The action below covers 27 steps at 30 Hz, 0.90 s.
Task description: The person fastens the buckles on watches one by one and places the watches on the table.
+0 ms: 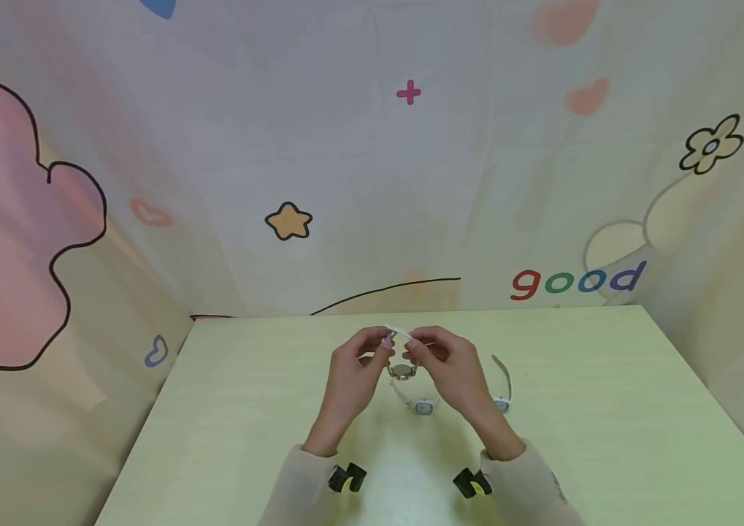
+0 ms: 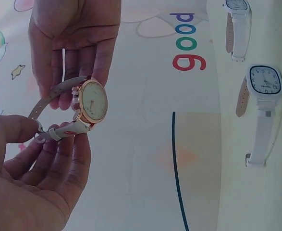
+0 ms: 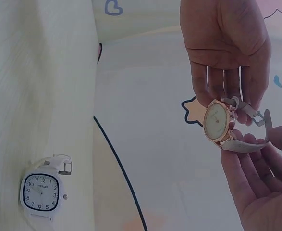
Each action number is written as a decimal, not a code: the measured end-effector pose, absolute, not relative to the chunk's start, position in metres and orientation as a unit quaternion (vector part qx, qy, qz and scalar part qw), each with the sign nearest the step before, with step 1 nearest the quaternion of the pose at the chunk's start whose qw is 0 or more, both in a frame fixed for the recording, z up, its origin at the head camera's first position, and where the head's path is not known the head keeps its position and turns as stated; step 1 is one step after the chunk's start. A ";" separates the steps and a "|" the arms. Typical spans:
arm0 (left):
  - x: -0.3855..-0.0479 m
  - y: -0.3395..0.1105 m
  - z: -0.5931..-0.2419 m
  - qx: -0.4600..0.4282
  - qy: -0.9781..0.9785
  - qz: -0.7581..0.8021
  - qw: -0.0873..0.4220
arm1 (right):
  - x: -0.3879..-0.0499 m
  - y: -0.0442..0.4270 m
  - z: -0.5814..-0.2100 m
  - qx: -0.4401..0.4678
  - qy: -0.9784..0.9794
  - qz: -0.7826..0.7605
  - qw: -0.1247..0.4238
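Observation:
Both hands hold a wristwatch (image 1: 402, 371) above the table, its round rose-gold case hanging at the bottom of the looped pale strap. In the left wrist view, my left hand (image 2: 40, 187) pinches the buckle end of this watch (image 2: 93, 101) between thumb and fingers. My right hand (image 3: 270, 192) pinches the other strap part between thumb and fingertips in the right wrist view. The strap ends meet near the buckle; whether it is fastened I cannot tell. On the table below lies a white square-faced watch (image 1: 423, 408), touched by neither hand.
Another white watch (image 1: 501, 404) lies by the right forearm, its strap stretched away toward the back. The pale table (image 1: 227, 424) ends at a printed cloth backdrop (image 1: 358, 146). Black clips (image 1: 347, 478) sit at both sleeve cuffs.

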<state>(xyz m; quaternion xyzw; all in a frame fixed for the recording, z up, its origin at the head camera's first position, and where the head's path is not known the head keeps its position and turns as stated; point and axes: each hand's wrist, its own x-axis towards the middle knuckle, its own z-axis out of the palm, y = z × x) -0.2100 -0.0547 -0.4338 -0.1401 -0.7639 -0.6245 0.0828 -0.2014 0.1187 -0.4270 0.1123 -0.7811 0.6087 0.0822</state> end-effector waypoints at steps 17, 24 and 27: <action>-0.195 -0.054 -0.419 -0.155 -0.733 -0.655 0.101 | -0.182 0.132 -0.415 0.127 -0.782 0.598 0.117; -0.190 -0.055 -0.412 -0.163 -0.722 -0.664 0.106 | -0.175 0.135 -0.411 0.124 -0.794 0.581 0.128; -0.188 -0.055 -0.410 -0.163 -0.719 -0.668 0.104 | -0.174 0.134 -0.411 0.132 -0.790 0.584 0.128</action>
